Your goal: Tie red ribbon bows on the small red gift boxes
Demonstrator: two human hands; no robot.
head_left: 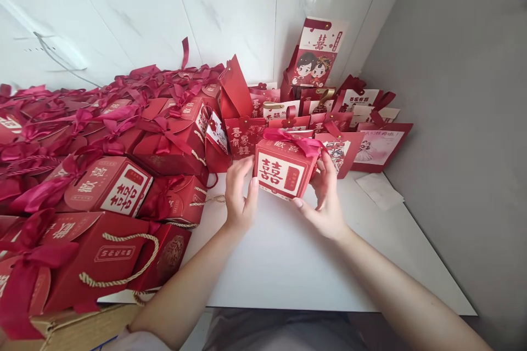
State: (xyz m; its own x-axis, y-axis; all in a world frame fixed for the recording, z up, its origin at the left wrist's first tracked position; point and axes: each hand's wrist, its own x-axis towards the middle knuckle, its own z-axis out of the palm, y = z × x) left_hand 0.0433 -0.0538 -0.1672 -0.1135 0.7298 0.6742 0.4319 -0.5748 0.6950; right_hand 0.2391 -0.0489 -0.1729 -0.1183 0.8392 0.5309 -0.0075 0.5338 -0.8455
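A small red gift box (282, 171) with a white label and a magenta ribbon bow on top is held just above the white table (288, 263). My left hand (239, 193) grips its left side with fingers curled against it. My right hand (325, 197) cups its right side and bottom corner. The box is tilted slightly, label facing me.
A big heap of red ribbon-tied boxes (102, 175) and rope-handled boxes fills the left. Red gift bags and cards (329, 104) stand at the back against the tiled wall. A white paper scrap (379, 189) lies at right. A cardboard box edge (69, 329) shows at bottom left.
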